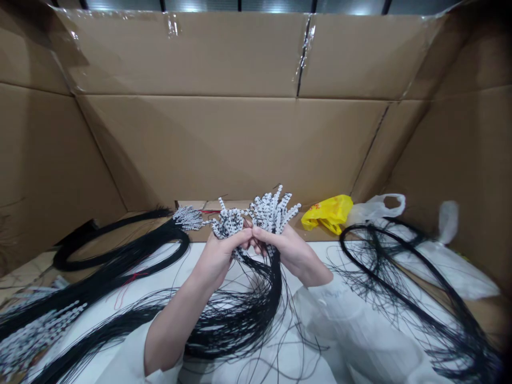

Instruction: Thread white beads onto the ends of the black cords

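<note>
At the frame's centre, the left hand (220,248) and right hand (286,245), both curled closed and meeting at the thumbs, each grip a white beaded cluster (270,213) on black cords (244,320) sweeping toward the lower left.

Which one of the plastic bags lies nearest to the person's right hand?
The yellow bag, just beyond the right hand; its colour sets it apart from the whitish bags, which lie farther right.
</note>
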`<state>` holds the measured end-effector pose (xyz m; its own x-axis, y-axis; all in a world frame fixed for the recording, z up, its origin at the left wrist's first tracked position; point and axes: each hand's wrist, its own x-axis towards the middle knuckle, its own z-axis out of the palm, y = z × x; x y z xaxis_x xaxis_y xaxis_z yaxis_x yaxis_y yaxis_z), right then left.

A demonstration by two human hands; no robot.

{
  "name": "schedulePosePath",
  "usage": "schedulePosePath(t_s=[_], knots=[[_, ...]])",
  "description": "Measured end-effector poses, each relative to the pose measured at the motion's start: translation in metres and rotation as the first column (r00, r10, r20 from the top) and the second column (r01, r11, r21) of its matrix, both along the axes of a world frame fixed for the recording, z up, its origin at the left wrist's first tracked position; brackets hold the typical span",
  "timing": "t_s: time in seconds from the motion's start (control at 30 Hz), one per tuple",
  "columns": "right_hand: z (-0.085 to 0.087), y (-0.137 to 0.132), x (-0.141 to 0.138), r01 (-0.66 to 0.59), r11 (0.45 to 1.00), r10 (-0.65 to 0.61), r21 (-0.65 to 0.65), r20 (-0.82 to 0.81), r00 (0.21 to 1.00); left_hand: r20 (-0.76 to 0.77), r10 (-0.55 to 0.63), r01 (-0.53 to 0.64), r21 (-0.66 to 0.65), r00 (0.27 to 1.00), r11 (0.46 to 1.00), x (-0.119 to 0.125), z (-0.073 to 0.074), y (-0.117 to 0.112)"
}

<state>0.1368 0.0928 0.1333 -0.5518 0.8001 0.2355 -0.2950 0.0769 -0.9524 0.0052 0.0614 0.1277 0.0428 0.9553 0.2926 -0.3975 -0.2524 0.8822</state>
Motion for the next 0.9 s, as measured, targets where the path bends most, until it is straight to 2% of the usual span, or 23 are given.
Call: schedulePosePath(t_s=[0.2,0.5,0.63,0.77,0.9], knots=[[-0.005,0.005,0.000,-0.025,0.995,0.021,-0.094,-0.037,0.999,-0.013,0.014,-0.014,0.003,1.000,1.000,-0.002,-0.004,0.002],[-0.005,0.006,0.000,-0.116,0.993,0.116,-0.028,-0.006,0.993,-0.107,-0.166,0.160,-0.062,0.980,0.985,-0.018,-0.009,0.012],[-0.006,0.005,-0.001,-0.123,0.992,0.123,-0.031,-0.018,0.992,-0.115,-0.152,0.150,-0.027,0.982,0.988,-0.021,-0.011,0.014],[-0.007,0.007,-0.001,-0.052,0.998,0.051,-0.045,-0.026,0.998,-0.136,-0.156,0.162,0.028,0.978,0.986,-0.020,-0.013,0.015],[-0.005,0.006,0.002,-0.022,0.998,0.021,-0.063,-0.015,1.000,-0.141,-0.059,0.067,0.055,0.988,0.996,-0.020,-0.017,0.018]])
